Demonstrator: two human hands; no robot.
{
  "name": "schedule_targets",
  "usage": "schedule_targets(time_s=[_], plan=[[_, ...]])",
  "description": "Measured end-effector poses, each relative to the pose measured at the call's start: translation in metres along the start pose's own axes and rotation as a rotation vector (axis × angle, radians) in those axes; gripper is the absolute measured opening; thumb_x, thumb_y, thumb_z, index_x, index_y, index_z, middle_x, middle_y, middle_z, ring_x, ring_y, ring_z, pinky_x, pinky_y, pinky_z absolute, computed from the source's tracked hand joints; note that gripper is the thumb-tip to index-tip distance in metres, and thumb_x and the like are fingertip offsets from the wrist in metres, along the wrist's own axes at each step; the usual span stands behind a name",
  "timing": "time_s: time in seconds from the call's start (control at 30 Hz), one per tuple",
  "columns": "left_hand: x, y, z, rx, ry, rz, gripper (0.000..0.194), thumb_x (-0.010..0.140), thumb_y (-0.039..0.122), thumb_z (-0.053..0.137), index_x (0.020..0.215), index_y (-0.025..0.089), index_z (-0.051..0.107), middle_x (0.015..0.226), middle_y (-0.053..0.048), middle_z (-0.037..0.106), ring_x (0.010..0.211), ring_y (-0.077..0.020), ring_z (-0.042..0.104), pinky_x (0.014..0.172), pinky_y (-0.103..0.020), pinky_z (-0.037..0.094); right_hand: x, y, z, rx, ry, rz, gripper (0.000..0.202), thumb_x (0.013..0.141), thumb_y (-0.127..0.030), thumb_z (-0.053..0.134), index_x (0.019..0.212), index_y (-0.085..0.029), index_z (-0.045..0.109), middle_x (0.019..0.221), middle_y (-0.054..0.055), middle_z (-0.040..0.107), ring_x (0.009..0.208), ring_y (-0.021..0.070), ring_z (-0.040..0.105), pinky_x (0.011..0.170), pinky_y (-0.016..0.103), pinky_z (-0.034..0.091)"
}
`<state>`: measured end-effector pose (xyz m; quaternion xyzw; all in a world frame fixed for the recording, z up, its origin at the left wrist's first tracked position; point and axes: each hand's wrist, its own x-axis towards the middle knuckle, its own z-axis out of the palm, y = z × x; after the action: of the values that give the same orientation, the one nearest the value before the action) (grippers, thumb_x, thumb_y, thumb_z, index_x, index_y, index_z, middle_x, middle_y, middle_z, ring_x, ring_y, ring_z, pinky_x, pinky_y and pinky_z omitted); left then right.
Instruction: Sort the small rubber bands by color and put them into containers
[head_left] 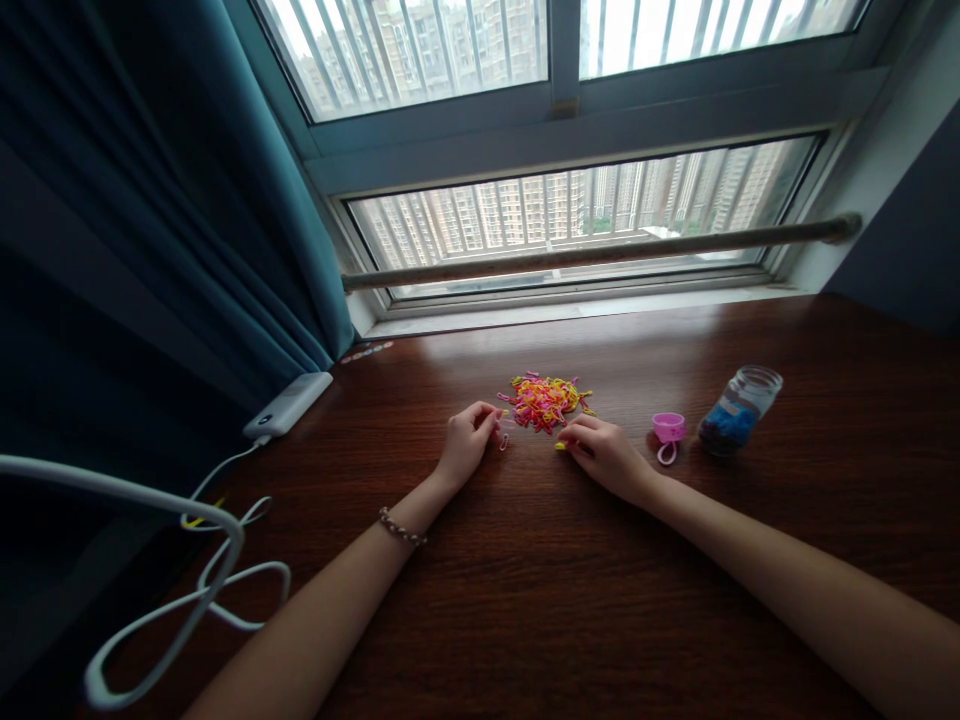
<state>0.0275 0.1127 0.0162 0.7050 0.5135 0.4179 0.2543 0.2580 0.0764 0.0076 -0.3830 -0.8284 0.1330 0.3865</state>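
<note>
A heap of small looped clips in pink, red, orange and yellow lies on the dark wooden table. They look like paper clips or plastic pins; their exact kind is too small to tell. At the heap's left edge, my left hand is closed in a pinch on a small pink clip, mostly hidden by the fingertips. Just below those fingertips is a pale pink clip. My right hand, to the right of the heap, pinches a yellow clip close to the tabletop.
Right of my right hand stand a small pink cup-like lid with a loop and a glass jar with blue and dark contents. A white power bank with a white cable lies at left, by the blue curtain. Windows are behind.
</note>
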Motion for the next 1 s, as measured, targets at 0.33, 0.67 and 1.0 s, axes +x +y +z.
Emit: schedule_targets(time_s=[0.33,0.67,1.0], plan=[[-0.0015,-0.0044,0.0007,-0.058,0.041,-0.042,0.012,0.07,0.028,0.06,0.071,0.016,0.059,0.065,-0.001,0.064,0.06,-0.0133,0.061,0.056,-0.023,0.047,0.0,-0.0013,0.0,-0.02,0.002,-0.001,0.017,0.079,-0.009,0.047,0.083,-0.018,0.061,0.083,0.005,0.059,0.073,0.0137,0.057,0.068,0.025,0.045],[0.0003,-0.0048,-0.0001,0.125,0.123,-0.025,0.02,0.066,0.033,0.065,0.063,0.015,0.054,0.062,0.001,0.059,0.056,-0.0106,0.054,0.053,-0.021,0.041,-0.0003,0.0001,0.0005,-0.019,-0.023,0.006,0.018,0.079,-0.007,0.046,0.083,-0.017,0.059,0.084,0.005,0.059,0.072,0.0132,0.055,0.068,0.025,0.045],[0.0009,-0.0023,-0.0002,0.125,0.129,0.017,0.007,0.071,0.022,0.057,0.069,0.016,0.058,0.066,0.001,0.061,0.061,-0.0113,0.056,0.06,-0.022,0.044,-0.0007,0.0003,0.0011,0.001,-0.032,0.009,0.018,0.078,-0.006,0.045,0.083,-0.017,0.059,0.085,0.006,0.058,0.075,0.0139,0.055,0.069,0.024,0.044]])
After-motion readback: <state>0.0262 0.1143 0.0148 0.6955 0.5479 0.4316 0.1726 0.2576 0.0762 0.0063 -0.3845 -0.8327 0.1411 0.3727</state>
